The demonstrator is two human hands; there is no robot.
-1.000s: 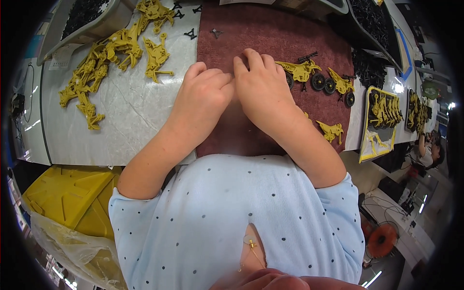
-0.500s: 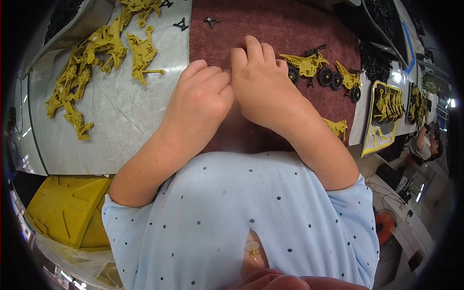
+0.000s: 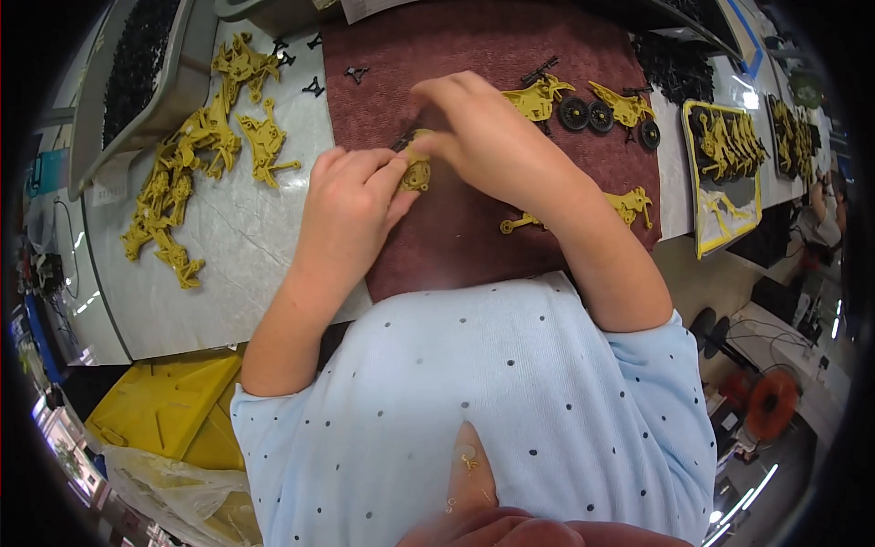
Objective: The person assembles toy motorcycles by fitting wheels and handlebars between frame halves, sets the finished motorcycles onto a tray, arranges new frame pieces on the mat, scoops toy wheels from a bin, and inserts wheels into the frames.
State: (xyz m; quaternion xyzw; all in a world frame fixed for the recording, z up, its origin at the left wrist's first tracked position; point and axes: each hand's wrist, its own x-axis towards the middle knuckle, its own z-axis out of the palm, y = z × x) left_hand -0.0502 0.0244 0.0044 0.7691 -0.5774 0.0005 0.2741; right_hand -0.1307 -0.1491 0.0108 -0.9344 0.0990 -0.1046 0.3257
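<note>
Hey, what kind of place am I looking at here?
Probably a toy assembly workbench in a workshop: heaps of yellow plastic parts, loose black wheels, and both hands fitting a yellow piece over a maroon mat.

1. A dark red-brown felt mat [image 3: 547, 50] lies on the pale grey worktop [image 3: 246, 264].
2. A heap of mustard-yellow plastic toy parts [image 3: 196, 159] sprawls over the worktop, left of the mat.
3. Small black plastic clips [image 3: 314, 87] lie near the mat's upper left corner.
4. Two black plastic wheels [image 3: 586, 115] sit side by side on the mat's upper right.
5. A yellow-rimmed tray of assembled yellow pieces [image 3: 725, 155] stands right of the mat.
6. A yellow plastic crate [image 3: 164, 406] sits below the worktop's edge.
</note>
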